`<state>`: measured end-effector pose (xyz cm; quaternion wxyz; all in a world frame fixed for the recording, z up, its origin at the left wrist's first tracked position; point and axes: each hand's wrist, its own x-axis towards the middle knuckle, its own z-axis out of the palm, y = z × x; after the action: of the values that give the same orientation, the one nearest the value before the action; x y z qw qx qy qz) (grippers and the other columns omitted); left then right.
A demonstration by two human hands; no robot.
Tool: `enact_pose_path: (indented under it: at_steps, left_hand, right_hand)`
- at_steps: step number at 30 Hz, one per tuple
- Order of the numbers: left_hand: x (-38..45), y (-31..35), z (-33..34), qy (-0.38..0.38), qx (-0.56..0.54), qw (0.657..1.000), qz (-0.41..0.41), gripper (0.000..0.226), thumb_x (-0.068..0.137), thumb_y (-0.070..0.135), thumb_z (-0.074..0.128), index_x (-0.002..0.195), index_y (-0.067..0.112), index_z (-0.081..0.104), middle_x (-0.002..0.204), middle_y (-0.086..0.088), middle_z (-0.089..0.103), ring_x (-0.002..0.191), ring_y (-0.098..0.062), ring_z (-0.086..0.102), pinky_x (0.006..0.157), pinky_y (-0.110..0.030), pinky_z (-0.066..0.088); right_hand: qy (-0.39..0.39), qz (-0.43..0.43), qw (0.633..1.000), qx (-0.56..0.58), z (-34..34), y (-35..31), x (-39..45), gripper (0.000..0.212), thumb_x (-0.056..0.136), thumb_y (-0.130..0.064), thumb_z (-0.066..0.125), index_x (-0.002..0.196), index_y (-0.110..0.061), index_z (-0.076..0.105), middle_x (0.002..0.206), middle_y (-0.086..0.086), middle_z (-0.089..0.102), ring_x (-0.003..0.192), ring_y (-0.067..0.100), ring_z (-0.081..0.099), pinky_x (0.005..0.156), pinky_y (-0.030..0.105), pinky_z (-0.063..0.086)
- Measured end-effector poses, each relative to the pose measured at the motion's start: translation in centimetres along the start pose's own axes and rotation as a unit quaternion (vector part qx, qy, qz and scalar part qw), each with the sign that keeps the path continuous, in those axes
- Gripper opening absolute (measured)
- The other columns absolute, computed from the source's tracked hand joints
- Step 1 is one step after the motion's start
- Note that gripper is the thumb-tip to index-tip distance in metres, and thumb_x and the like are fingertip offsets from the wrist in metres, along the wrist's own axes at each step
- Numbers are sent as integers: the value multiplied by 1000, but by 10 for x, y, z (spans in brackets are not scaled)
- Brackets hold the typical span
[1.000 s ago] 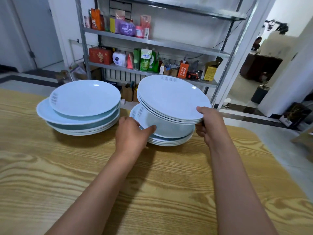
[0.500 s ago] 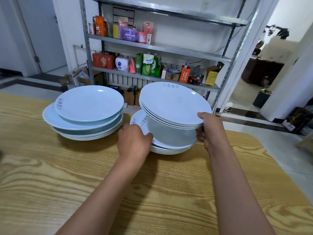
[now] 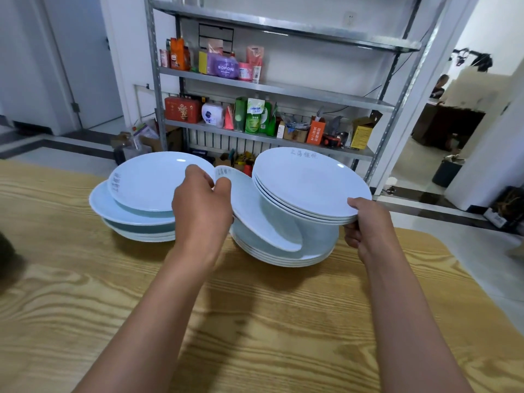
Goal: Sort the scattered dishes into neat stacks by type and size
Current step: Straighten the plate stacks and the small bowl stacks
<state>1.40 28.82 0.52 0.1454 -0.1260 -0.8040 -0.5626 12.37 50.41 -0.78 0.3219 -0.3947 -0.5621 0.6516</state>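
White plate now tilted up by left hand

Pale blue-white plates with grey lettering — on a light, bold-grained wooden table

Light wood-grain table, left plate stack and right plate stack resting on it
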Motion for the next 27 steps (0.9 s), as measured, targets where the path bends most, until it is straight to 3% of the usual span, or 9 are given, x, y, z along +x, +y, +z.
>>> enact_pose_path:
  at_steps: [4,8,14,18,24,27]
  left_hand:
    - [23,1,-29,60,-30,998,-11,14,85,27,50,84,13,47,73,-12,64,67,-28,63,60,-40,49]
    - [37,-7,-51,127,-11,992,4,16,81,27,48,86,12,48,73,-10,65,69,-29,63,68,-44,49]
    - [46,-28,-62,166,-45,984,-40,12,84,26,48,85,15,46,74,-5,60,65,-30,64,63,-44,53]
    - [52,-37,-69,178,-51,982,-46,8,85,20,46,87,12,46,76,-8,61,62,-27,64,47,-28,44]
    - [63,-65,-75,199,-39,975,-87,13,88,20,43,96,11,45,83,-9,61,64,-28,67,53,-36,50]
    - [61,-73,-72,202,2,975,-87,13,91,18,44,98,7,47,85,-6,55,72,-27,56,62,-36,43]
  right_hand:
    - [-22,22,999,-24,-5,2,5,3,90,-14,47,91,-15,45,44,1,33,29,10,19,34,14,18]
    - [-34,32,998,-50,2,5,2,11,92,-14,48,82,-12,43,46,5,35,27,9,18,34,12,17]
    - [-71,48,992,-92,4,5,0,16,94,-16,49,80,-12,43,40,3,35,26,8,20,31,14,19]
    - [-99,63,987,-114,0,6,1,19,95,-16,47,78,-13,40,41,2,30,28,8,18,32,13,18]
    - [-108,50,975,-186,3,7,-5,20,95,-19,50,77,-12,42,39,2,32,30,10,21,38,14,20]
    - [-138,21,963,-231,-4,4,-9,22,95,-21,51,77,-13,42,42,1,34,35,12,24,43,17,20]
